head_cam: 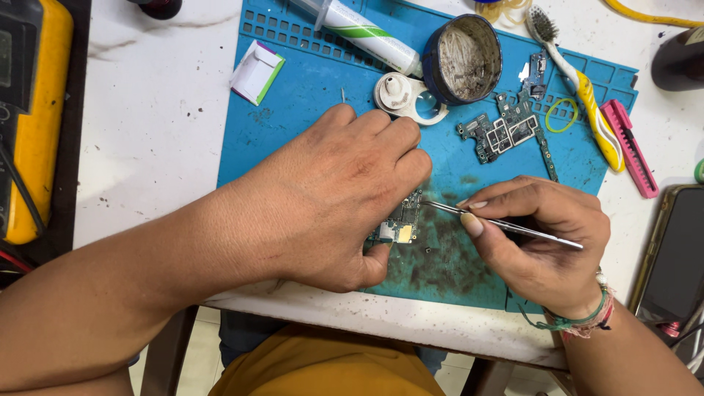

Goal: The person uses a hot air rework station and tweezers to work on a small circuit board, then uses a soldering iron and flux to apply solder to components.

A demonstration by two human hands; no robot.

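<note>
Far left: a yellow-cased meter [33, 110] lies well apart from the left hand, past its forearm.
Above the left hand: a small white card with a green and purple edge [257, 71] and a white syringe-like tube with a green stripe [367, 35] rest on the blue silicone work mat [308, 125].
Left hand: the left hand [341, 198] lies knuckles up, fingers curled and pressed together, thumb and fingertips pinning the small green circuit board [400, 222] flat on the mat.
Board: it sits under the left fingertips, between the two hands.
Right hand: the right hand [539, 235] pinches thin metal tweezers [502, 222] like a pen, wrist low, tips touching the board's right edge.
Doing it well: judging by the grip, the board should stay pinned firmly while the tweezer tips work lightly and at a shallow angle.
Beyond the right hand: a round dark tin [463, 57], a second bare circuit board [510, 132], a yellow-and-white toothbrush [579, 84] and a pink utility knife [629, 147].
</note>
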